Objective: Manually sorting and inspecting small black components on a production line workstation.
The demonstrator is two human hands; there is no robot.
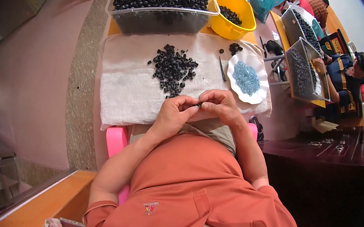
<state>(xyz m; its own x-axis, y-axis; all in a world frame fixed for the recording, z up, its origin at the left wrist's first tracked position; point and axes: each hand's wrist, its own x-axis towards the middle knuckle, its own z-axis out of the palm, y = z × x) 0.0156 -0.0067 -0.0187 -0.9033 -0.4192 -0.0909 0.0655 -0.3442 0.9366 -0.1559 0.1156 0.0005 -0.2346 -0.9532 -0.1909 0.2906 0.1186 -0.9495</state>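
My left hand [174, 115] and my right hand [221, 104] meet at the towel's near edge, fingertips pinched together. Between them is a small black ring-shaped piece [198, 104], mostly covered by the fingers. Just beyond lies a loose pile of black ring-shaped pieces [171, 68] with holes through them. To the right, a white scalloped plate [238, 93] holds many small clear blue beads [246, 77]. A thin dark pointed tool [222, 69] rests left of the plate, and a few more black pieces [235, 48] sit above it.
The white towel [126, 93] covers the tabletop. At its far side stand a clear bin [158, 20] heaped with black pieces and a yellow basin [241, 2] holding some. On the right, another person [347, 73] works beside clear bins [300, 70]. A pink chair [116, 140] is under me.
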